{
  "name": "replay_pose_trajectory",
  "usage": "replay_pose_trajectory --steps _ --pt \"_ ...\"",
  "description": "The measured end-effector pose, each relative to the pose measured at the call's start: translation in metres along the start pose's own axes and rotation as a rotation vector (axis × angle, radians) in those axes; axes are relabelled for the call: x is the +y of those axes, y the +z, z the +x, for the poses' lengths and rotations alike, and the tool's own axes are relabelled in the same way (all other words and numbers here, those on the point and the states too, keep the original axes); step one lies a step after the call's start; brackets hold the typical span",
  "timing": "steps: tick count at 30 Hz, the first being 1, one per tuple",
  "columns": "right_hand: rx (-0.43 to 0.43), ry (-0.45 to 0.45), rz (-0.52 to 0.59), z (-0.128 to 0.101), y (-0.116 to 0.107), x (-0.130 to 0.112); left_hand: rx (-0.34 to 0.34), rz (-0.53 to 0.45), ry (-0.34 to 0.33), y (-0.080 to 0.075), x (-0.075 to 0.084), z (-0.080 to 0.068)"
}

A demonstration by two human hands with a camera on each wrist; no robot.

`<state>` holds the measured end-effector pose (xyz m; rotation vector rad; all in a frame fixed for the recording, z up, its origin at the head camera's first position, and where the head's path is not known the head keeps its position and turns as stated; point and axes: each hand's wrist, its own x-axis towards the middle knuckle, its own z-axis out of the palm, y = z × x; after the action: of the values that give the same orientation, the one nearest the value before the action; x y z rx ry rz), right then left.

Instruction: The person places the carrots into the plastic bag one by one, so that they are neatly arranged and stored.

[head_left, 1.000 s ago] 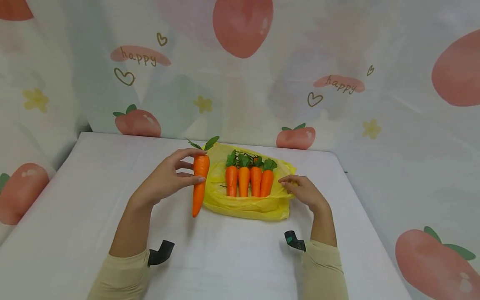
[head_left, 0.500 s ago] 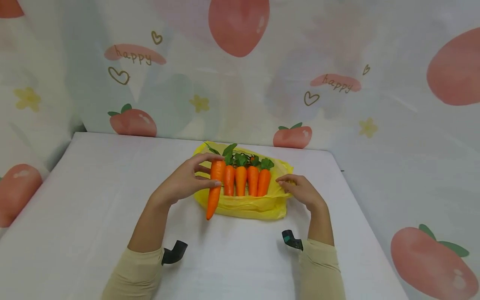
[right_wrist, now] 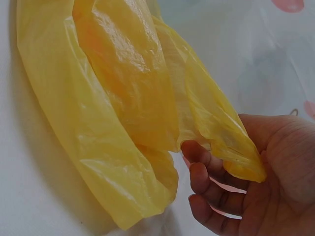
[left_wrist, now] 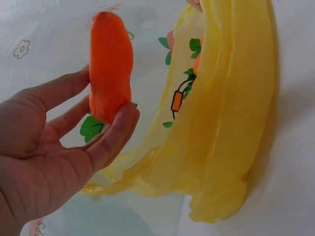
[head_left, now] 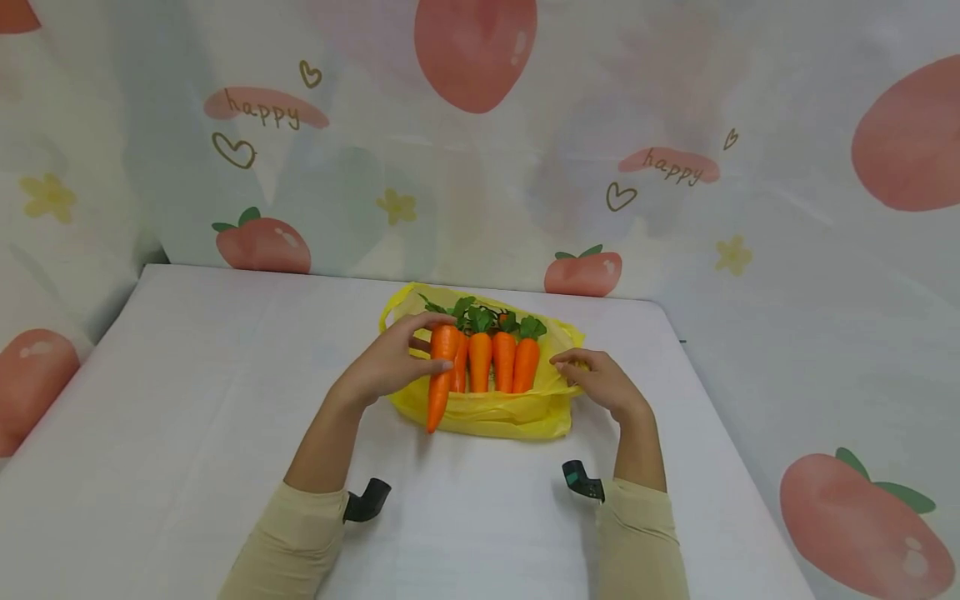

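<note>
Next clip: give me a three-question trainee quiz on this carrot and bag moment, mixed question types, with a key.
1. True or false: the left hand holds a carrot.
2. What does the right hand grip?
A. a carrot
B. the edge of the yellow bag
C. nothing
3. How many other carrots show in the bag in the head view?

Key
1. True: thumb and fingers pinch it near its top, tip pointing toward the person.
2. B: the right wrist view shows the fingers curled round the bag's edge.
3. Three show clearly; a fourth may be hidden behind the held one, so I cannot be sure.
</note>
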<state>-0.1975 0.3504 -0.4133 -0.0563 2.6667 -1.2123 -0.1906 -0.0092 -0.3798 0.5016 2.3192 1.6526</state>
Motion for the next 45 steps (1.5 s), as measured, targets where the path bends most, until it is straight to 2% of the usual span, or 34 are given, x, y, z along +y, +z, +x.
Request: replay_pose_trajectory --steps 6,16,24,27,33,45 --pt "-0.001 -0.001 0.000 -0.001 0.000 0.000 0.045 0.029 -0.030 0.005 -0.004 0.014" --pt "-0.007 0.003 0.009 0.000 0.003 0.000 0.144 0.060 -0.035 0.011 -0.008 0.035" --pt "-0.008 0.001 0.012 0.000 0.003 -0.001 0.252 0.082 0.039 0.015 -0.021 0.043" --pt "-0.009 0.000 0.011 0.000 0.003 -0.002 0.279 0.099 0.048 0.017 -0.025 0.045" --pt "-0.010 -0.002 0.007 -0.001 0.002 -0.002 0.267 0.125 0.009 0.020 -0.028 0.043" --pt "-0.012 -0.002 0.009 -0.002 -0.001 -0.003 0.201 0.200 -0.133 0.030 -0.036 0.039"
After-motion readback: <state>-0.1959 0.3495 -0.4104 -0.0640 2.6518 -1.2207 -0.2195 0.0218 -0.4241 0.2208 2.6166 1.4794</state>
